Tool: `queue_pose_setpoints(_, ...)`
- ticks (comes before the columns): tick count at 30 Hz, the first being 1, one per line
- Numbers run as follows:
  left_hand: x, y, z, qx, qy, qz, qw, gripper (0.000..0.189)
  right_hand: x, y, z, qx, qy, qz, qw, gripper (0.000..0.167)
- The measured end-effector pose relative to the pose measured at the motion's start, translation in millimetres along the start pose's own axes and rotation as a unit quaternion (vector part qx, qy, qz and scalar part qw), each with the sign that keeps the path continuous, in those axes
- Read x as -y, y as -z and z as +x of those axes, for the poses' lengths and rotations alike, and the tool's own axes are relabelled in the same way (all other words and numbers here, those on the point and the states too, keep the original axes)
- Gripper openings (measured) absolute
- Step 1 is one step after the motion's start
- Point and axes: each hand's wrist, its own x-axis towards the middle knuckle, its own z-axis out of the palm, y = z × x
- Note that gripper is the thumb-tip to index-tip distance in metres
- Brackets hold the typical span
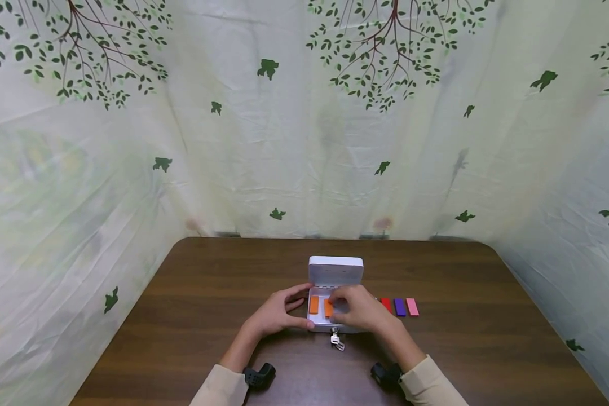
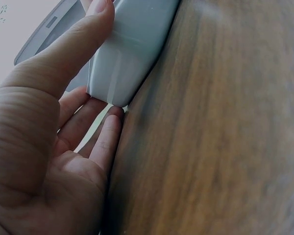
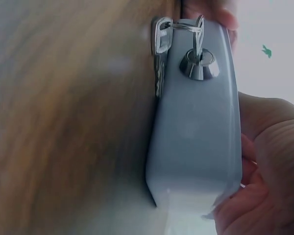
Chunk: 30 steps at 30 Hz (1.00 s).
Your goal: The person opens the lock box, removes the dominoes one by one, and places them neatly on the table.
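A small white cash box (image 1: 321, 328) stands on the table with its lid (image 1: 336, 274) raised at the back. My left hand (image 1: 279, 313) holds the box's left side, thumb at the front corner and fingers further back. Inside, an orange block (image 1: 313, 305) lies near the left wall. Just right of it, my right hand (image 1: 360, 308) reaches in and pinches a second orange block (image 1: 327, 308) by its upper part. Keys on a ring (image 3: 161, 36) hang from the lock (image 3: 200, 66) in the front wall, one key inserted.
To the right of the box, a red block (image 1: 385, 305), a purple block (image 1: 400, 307) and a pink block (image 1: 412, 307) lie in a row on the brown wooden table (image 1: 477, 338). A leaf-patterned curtain (image 1: 294, 141) hangs behind the table and along both sides.
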Motion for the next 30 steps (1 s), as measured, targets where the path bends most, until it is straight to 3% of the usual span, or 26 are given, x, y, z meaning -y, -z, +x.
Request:
queue_pose_setpoints(8, 1.2, 0.4, 0.4, 0.002, 0.001, 0.005, 1.0, 0.09, -3, 6, -5.9, -0.013, 0.014, -0.002, 0.9998, 0.026)
queue_pose_setpoints(16, 3.8, 0.1, 1.5, -0.001, 0.005, -0.002, 1.0, 0.09, -4, 19, -13.8, -0.033, 0.013, 0.03, 0.9989, 0.027)
queue_pose_setpoints(30, 5.5, -0.6, 1.9, -0.004, 0.004, -0.009, 0.9999, 0.091, -9, 31, -21.9, -0.047, 0.028, 0.024, 0.9982, 0.028)
